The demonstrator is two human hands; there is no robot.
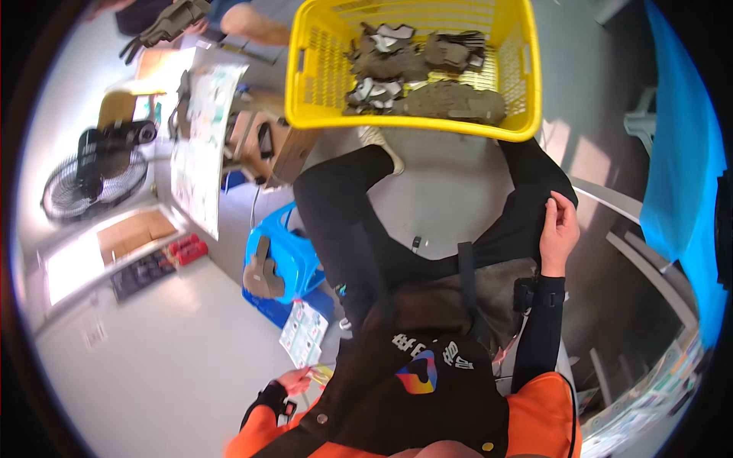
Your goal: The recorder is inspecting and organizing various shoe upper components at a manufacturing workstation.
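My left hand (292, 381) is low at my left side, with its fingers closed on the edge of a small yellow-and-white flat piece (321, 375); its kind is too small to tell. Close to it lies a printed sheet (304, 336). My right hand (561, 233) rests on my right thigh near the knee, thumb and fingers drawn together, and I see nothing between them. Ahead of my knees is a yellow plastic basket (412, 128), holding several brown-grey holster-like pieces (450, 103) with white-and-grey parts among them.
A blue stool (304, 263) at my left bears another brown-grey holster-like piece (263, 273). Farther left are a fan (95, 179) and a white surface (168, 343). A blue sheet (683, 168) hangs at right. Another person's arm (256, 24) shows at the top left.
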